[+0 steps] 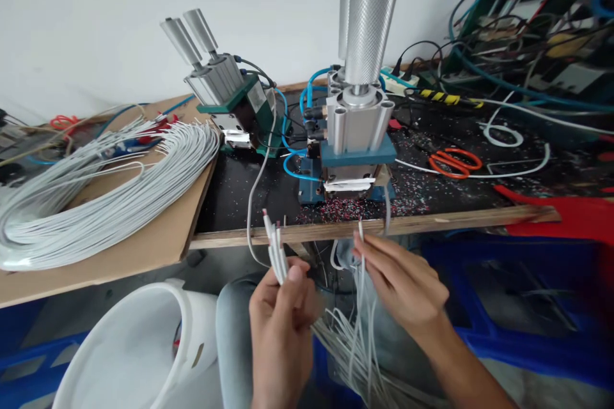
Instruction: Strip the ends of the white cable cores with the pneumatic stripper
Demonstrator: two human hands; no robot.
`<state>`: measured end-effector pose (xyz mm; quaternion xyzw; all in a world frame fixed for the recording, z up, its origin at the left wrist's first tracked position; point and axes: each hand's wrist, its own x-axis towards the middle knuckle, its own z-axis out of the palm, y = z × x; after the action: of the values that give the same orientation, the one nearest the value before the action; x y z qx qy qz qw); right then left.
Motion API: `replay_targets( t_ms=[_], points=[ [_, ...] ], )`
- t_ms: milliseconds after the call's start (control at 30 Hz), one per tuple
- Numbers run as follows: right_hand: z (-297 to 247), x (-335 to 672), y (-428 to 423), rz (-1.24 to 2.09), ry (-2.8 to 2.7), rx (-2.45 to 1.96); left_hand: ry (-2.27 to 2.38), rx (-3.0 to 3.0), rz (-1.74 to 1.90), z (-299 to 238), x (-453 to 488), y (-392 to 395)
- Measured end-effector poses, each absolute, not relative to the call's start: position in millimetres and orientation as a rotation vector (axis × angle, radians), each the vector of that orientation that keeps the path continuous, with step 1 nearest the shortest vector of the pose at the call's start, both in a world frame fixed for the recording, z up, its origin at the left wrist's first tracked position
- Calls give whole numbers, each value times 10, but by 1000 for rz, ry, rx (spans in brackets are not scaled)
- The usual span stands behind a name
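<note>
My left hand (283,319) is closed round a small bunch of white cables (275,252), whose ends point up with bits of reddish wire showing at the tips. Between the thumb and fingers of my right hand (403,278) is one white cable (361,230), its reddish tip upward. Long cable lengths (355,351) hang below both hands in a loose bundle over my lap. Just beyond the table edge stands a pneumatic machine (357,128) with silver cylinders and a blue base, in front of my hands.
A large coil of white cable (192,166) lies on cardboard (158,262) at the left. Behind it is a second pneumatic machine (220,89). Orange-handled scissors (453,163) rest on the scrap-strewn black table (230,198). A white bucket (192,319) and blue crate (527,358) stand below.
</note>
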<state>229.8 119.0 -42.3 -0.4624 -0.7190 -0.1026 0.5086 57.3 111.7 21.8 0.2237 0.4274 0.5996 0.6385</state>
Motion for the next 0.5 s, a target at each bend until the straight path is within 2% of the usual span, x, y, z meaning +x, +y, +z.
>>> replay_targets(
  t_ms=[200,500],
  points=[
    [-353,2267,1592,-257,-1594,-1142,912,495,1398,408,481,1107],
    [-299,2210,1693,-192,-1571,-1249,940,499,1260,488,462,1204]
  ],
)
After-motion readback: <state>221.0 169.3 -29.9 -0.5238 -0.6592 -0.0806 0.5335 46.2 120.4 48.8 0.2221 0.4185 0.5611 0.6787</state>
